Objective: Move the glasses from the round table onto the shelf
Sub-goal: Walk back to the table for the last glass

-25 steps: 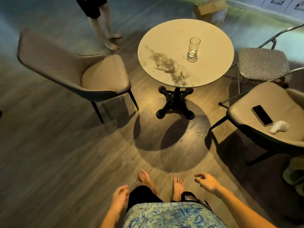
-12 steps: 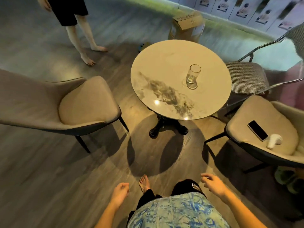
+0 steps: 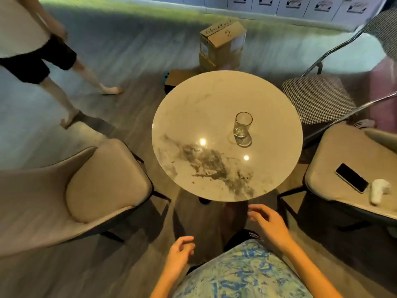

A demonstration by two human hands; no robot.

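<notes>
One clear drinking glass (image 3: 242, 127) stands upright on the right half of the round marble table (image 3: 193, 108). My right hand (image 3: 268, 224) hovers just below the table's near edge, fingers spread and holding nothing. My left hand (image 3: 179, 254) hangs lower near my waist, fingers loosely curled and empty. No shelf is in view.
A beige padded chair (image 3: 96, 186) stands left of the table. Another beige chair (image 3: 352, 168) at right carries a phone (image 3: 351, 177) and a white object (image 3: 379, 190). A houndstooth chair (image 3: 318, 97) and cardboard boxes (image 3: 222, 45) lie beyond. A person's legs (image 3: 64, 87) are at far left.
I have stepped up to the table, so it now fills the middle of the view. My right hand has risen toward the table's near edge. The other person has shifted left.
</notes>
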